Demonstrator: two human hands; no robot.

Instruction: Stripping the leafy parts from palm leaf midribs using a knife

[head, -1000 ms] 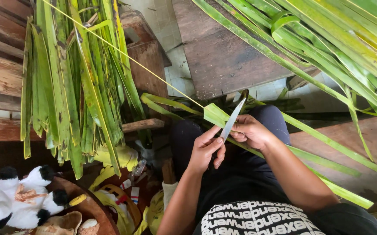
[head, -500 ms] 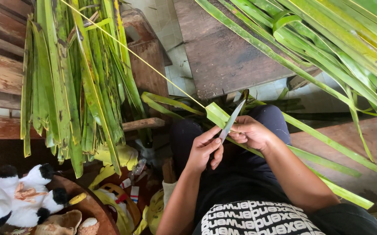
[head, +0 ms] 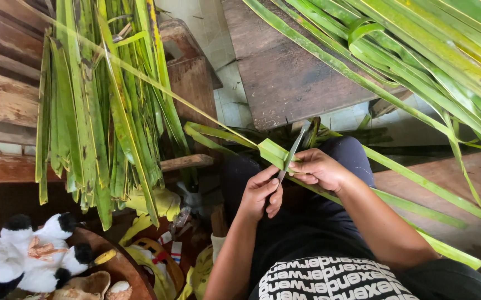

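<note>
Item 1, heap of long green palm leaves (head: 446,50): fills the upper right of the view, blades running from upper left down to lower right over a dark wooden counter (head: 285,72). Item 2, hanging bundle of stripped green leaf strips (head: 101,111): upper left, draped over a worn reddish wooden bench (head: 7,105), tips pointing down. Item 3, person's lap in dark trousers (head: 307,222), seated, with both forearms reaching forward over it. Item 4, leaf in work (head: 271,151): 1 folded green blade lying across the lap, long axis from upper left to lower right; its thin pale midrib (head: 140,78) stands free of the blade and runs away toward the upper left, while the uncut length trails past the right knee to the lower right. Item 5, right hand (head: 321,169): fingers closed around the handle of a knife and also resting against the leaf; the nearer hand to the split. Item 6, left hand (head: 260,191): just below and left of the blade, fingers curled with thumb and forefinger pinched at the leaf by the steel; what exactly they grip is partly hidden. Item 7, knife (head: 293,150): narrow bright blade, tip pointing up and slightly right, crossing the leaf where midrib and blade part. Item 8, black-and-white soft toy (head: 24,250): lower left, well apart from both hands.
</note>
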